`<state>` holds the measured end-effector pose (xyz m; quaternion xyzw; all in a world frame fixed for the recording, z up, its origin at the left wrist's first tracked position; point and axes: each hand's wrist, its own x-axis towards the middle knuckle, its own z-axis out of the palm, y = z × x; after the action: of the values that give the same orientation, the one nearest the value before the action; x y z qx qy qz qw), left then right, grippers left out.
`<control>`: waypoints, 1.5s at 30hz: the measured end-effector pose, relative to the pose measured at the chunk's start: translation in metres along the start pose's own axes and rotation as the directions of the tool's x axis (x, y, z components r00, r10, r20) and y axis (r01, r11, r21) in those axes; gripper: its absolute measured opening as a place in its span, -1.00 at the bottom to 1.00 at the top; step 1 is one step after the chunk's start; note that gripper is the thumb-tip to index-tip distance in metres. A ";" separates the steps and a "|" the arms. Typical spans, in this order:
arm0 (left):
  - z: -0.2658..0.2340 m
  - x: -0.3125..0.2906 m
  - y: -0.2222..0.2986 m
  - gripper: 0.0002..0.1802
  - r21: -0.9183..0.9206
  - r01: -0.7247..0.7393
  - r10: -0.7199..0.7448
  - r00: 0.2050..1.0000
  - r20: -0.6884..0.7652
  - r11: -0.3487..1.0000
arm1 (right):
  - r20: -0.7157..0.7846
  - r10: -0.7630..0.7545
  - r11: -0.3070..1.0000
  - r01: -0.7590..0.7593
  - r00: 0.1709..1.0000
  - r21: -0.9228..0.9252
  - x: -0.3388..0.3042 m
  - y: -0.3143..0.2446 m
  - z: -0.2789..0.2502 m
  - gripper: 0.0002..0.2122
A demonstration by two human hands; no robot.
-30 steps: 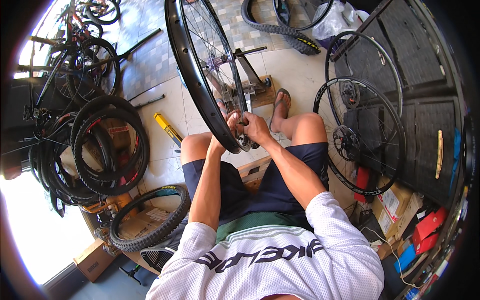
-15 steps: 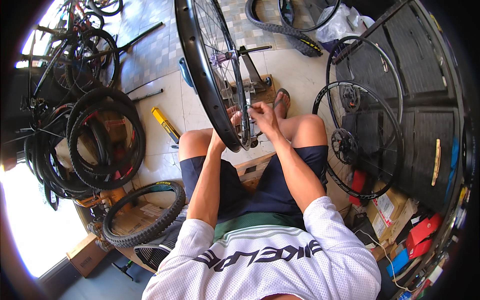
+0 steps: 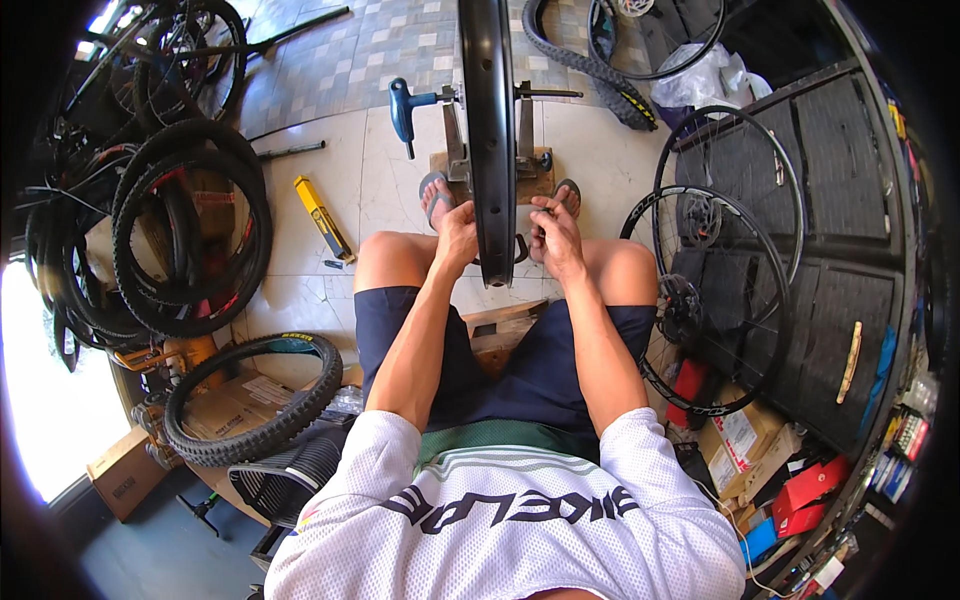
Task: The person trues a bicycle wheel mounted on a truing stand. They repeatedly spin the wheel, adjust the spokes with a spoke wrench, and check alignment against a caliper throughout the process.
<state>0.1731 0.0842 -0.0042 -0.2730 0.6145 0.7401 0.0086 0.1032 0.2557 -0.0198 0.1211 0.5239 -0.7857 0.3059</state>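
Observation:
A black bicycle rim (image 3: 491, 140) stands upright, edge toward me, in a metal truing stand (image 3: 454, 150) between my feet. My left hand (image 3: 458, 236) is closed beside the rim's left side, its fingertips partly behind the edge. On the other side my right hand (image 3: 557, 238) has its thumb and fingers pinched together, a little apart from the rim. What either hand holds, if anything, is too small or hidden to make out. A blue-handled tool (image 3: 402, 112) sticks out at the stand's left.
Tyres and wheels hang at the left (image 3: 190, 230); another knobby tyre (image 3: 255, 400) lies on a cardboard box. A yellow tool package (image 3: 322, 217) rests on the floor. Two wheels lean against a black cabinet (image 3: 800, 180) at right, with boxes (image 3: 745, 430) below.
The rim, seen at a slant before, now appears edge-on and farther right. My hands have moved apart to its two sides, and the whole view has shifted.

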 end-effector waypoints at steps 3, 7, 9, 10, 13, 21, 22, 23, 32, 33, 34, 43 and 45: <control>-0.009 0.015 -0.018 -0.77 -0.052 0.000 0.002 0.999 0.033 0.999 | 0.001 0.012 0.986 -0.011 1.000 -0.165 -0.001 0.003 -0.003 -0.71; -0.006 0.022 -0.013 -0.76 -0.008 -0.038 0.038 0.999 0.025 0.999 | 0.001 0.026 0.978 -0.025 1.000 -0.208 0.004 0.014 -0.014 -0.66; -0.007 0.019 -0.007 -0.75 0.069 -0.075 0.073 0.997 0.025 0.995 | -0.001 0.046 0.980 -0.045 0.999 -0.195 0.004 0.017 -0.013 -0.65; -0.008 0.017 -0.004 -0.74 0.113 -0.105 0.103 0.994 0.026 0.988 | -0.004 0.067 0.979 -0.066 0.998 -0.191 0.004 0.019 -0.013 -0.66; -0.005 0.018 -0.001 -0.73 0.176 -0.155 0.151 0.988 0.039 0.972 | 0.030 0.068 0.987 -0.062 0.997 -0.146 0.009 0.024 -0.020 -0.68; -0.010 0.024 -0.012 -0.73 0.098 -0.120 0.119 0.993 0.019 0.988 | -0.027 0.057 0.977 -0.061 0.998 -0.204 0.005 0.025 -0.014 -0.76; -0.011 0.022 -0.012 -0.73 0.216 -0.185 0.181 0.983 0.037 0.959 | -0.028 0.061 0.973 -0.066 0.998 -0.222 0.005 0.024 -0.014 -0.77; -0.010 0.020 -0.007 -0.73 0.328 -0.249 0.241 0.968 0.067 0.911 | -0.033 0.061 0.969 -0.068 0.998 -0.239 0.006 0.024 -0.017 -0.77; -0.008 -0.014 0.033 -0.73 0.392 -0.328 0.340 0.940 0.042 0.859 | -0.054 0.092 0.949 -0.104 0.994 -0.298 0.001 0.020 -0.009 -0.83; -0.006 -0.021 0.044 -0.73 0.329 -0.307 0.323 0.946 0.005 0.893 | -0.058 0.099 0.947 -0.112 0.993 -0.302 0.000 0.019 -0.008 -0.83; -0.004 -0.026 0.055 -0.72 0.246 -0.264 0.272 0.962 -0.002 0.933 | -0.062 0.106 0.945 -0.120 0.992 -0.306 -0.001 0.019 -0.008 -0.84; 0.004 -0.031 0.116 -0.68 -0.198 -0.195 0.211 0.975 0.063 0.961 | 0.045 0.028 0.947 -0.012 0.999 -0.322 -0.004 0.020 -0.016 -0.81; 0.008 -0.036 0.131 -0.69 -0.201 -0.210 0.224 0.973 0.050 0.957 | 0.052 -0.023 0.932 0.040 0.998 -0.360 -0.004 0.020 -0.014 -0.80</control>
<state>0.1549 0.0710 0.1304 -0.1764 0.5646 0.8026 -0.0770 0.1164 0.2643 -0.0384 0.0360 0.6537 -0.6837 0.3225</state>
